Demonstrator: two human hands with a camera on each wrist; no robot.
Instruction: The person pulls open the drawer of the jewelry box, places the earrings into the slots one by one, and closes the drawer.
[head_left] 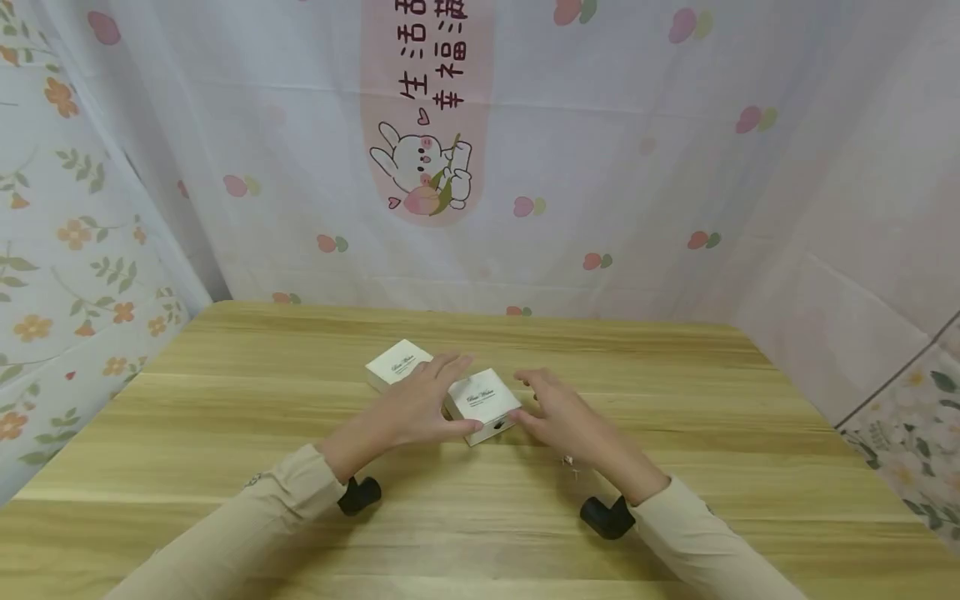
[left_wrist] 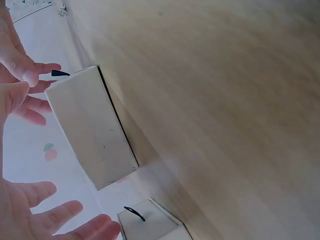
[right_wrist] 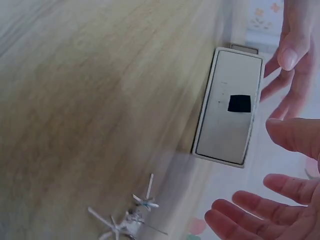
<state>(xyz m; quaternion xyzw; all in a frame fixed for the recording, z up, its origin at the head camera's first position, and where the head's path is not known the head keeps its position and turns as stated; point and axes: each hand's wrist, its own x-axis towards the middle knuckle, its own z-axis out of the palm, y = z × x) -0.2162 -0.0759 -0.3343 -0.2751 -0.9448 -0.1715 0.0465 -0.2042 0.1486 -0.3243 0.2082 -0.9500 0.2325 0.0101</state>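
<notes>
A small white box (head_left: 480,400) with dark lettering on its lid sits on the wooden table between both hands. Its front bears a short black tab (right_wrist: 240,103). My left hand (head_left: 416,406) is at the box's left side, fingers spread and thumb by the near left corner. On the opposite side, my right hand (head_left: 566,419) has its thumb right at the near right corner and its other fingers apart. Neither hand grips the box. A second white box (head_left: 395,362) with similar lettering stands behind the left hand, which partly covers it.
Small silvery pieces with thin spikes (right_wrist: 131,220) lie on the table (head_left: 465,533) near the right wrist. A printed curtain (head_left: 600,167) hangs behind the table's far edge. Black wrist mounts (head_left: 609,518) show below the sleeves.
</notes>
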